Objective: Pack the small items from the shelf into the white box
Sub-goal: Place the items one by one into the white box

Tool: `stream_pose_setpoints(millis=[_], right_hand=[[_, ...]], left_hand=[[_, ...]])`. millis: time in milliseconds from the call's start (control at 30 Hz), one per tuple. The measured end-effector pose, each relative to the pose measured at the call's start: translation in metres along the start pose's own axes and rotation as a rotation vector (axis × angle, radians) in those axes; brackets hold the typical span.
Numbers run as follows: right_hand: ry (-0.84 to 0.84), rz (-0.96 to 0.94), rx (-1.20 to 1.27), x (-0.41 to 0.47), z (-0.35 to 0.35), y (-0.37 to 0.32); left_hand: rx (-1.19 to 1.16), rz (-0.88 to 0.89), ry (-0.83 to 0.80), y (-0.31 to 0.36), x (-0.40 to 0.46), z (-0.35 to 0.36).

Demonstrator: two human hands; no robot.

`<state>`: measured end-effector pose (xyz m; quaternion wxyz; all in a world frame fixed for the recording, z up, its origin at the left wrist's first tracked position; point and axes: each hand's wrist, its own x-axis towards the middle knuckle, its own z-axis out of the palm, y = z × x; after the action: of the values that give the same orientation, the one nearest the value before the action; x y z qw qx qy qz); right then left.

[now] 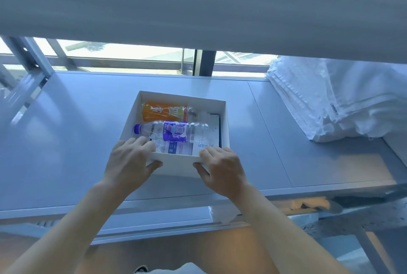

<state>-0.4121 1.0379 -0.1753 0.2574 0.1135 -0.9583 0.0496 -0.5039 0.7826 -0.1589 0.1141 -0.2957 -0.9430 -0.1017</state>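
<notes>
The white box (pixel 225 119) stands in the middle of the grey shelf (pixel 77 132). Inside lie an orange-labelled bottle (pixel 164 112) at the back, a clear water bottle (pixel 171 133) with a purple label and cap across the middle, and flat white packets (pixel 207 148) beneath them. My left hand (pixel 130 163) grips the box's near wall at its left corner, fingers inside, thumb outside. My right hand (pixel 220 169) grips the same wall at the right corner in the same way.
A stack of folded white towels (pixel 326 101) fills the shelf's right end. An upper shelf board (pixel 198 9) hangs low overhead. Windows (pixel 123 51) lie behind the rack. A lower shelf (pixel 222 214) holds more white items.
</notes>
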Motion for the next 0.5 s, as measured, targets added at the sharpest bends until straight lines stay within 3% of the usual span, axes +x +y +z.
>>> stream_pose_setpoints(millis=[200, 367, 500], right_hand=[[-0.031, 0.062, 0.078, 0.001, -0.012, 0.020], [0.001, 0.150, 0.316, -0.003, -0.002, 0.019], [0.069, 0.164, 0.384, -0.002, 0.004, 0.015]], left_hand=[[-0.076, 0.116, 0.160, -0.024, -0.005, 0.008], [-0.258, 0.112, 0.169, -0.035, -0.001, 0.021], [-0.277, 0.076, 0.181, -0.035, -0.002, 0.022]])
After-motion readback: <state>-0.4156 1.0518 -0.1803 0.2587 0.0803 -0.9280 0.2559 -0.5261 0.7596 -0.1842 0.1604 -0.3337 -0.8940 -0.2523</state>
